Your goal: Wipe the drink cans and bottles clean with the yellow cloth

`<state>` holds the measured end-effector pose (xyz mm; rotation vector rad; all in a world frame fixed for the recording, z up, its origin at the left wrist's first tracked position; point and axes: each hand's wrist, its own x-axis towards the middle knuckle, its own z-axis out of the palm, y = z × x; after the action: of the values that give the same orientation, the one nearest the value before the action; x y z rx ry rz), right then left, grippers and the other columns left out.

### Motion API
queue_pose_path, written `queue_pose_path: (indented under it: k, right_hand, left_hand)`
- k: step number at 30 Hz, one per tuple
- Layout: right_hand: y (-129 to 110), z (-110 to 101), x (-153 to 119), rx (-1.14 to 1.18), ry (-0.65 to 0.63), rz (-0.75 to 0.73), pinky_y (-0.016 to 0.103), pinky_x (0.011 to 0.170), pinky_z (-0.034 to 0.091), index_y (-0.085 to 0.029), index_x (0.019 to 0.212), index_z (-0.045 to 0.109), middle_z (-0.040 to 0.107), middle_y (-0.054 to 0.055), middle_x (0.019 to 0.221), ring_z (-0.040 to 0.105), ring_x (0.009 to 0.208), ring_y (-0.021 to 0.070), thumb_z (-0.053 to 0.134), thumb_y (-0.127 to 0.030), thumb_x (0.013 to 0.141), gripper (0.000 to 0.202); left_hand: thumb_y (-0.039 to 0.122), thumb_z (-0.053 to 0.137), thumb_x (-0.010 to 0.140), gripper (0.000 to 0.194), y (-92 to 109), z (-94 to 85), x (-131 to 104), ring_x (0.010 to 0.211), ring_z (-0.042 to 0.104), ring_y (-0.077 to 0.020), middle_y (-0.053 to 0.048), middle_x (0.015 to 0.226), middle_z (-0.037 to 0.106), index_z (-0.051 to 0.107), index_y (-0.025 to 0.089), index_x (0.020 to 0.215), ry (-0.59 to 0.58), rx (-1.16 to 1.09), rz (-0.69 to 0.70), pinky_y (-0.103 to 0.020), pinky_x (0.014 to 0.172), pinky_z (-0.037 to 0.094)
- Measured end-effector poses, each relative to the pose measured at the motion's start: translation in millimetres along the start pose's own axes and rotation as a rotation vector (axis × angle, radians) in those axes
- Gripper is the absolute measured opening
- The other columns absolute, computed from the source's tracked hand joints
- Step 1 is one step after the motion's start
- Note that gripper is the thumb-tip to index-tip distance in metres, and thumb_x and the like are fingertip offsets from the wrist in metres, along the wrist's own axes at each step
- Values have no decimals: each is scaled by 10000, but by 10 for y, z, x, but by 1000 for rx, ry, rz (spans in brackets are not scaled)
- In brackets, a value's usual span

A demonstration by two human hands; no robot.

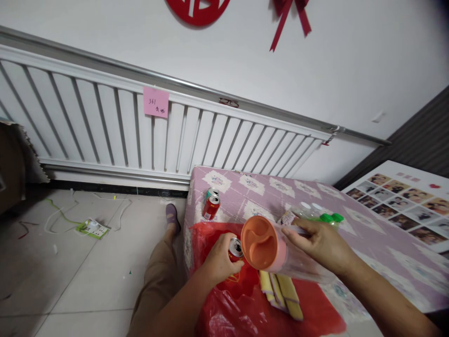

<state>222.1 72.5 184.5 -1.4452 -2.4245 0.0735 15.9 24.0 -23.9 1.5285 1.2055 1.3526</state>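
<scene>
My left hand [219,262] is wrapped round an opened red drink can [235,248], held upright over a red plastic bag [238,311]. Just to its right, my right hand [322,241] grips the handle side of a clear plastic pitcher [305,262]. The pitcher lies tilted, its orange insert [259,242] facing the can. Whether insert and can touch, I cannot tell. Below the pitcher is a folded yellow cloth [286,295] on the red plastic. Another opened red can [211,207] stands further back, partly hiding a green can [212,192].
Bottles with green caps [331,218] stand on the patterned bed or table cover [252,185], behind my right hand. A white radiator [206,135] runs along the wall. Photo board [403,201] leans at right. Cables and a green-white packet [93,228] lie on the floor.
</scene>
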Motion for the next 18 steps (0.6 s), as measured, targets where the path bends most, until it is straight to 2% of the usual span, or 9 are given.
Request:
queue_pose_path:
  k: [10, 18]
  right_hand:
    - [31, 8, -1, -25, 1, -8, 311, 511, 321, -255, 573, 430, 469, -24, 498, 449, 500, 149, 507, -651, 844, 486]
    - [-14, -17, -6, -24, -3, -1, 308, 512, 321, -255, 561, 425, 460, -30, 494, 446, 501, 148, 511, -598, 832, 446]
  left_hand:
    - [102, 800, 650, 592, -5, 2, 4, 1043, 599, -259, -82, 1142, 607, 540, 200, 1173, 3, 6, 3, -379, 935, 484]
    - [98, 804, 651, 619, -20, 10, -1, 1061, 595, -257, -82, 1167, 602, 525, 214, 1191, 4, 9, 1, -379, 949, 480]
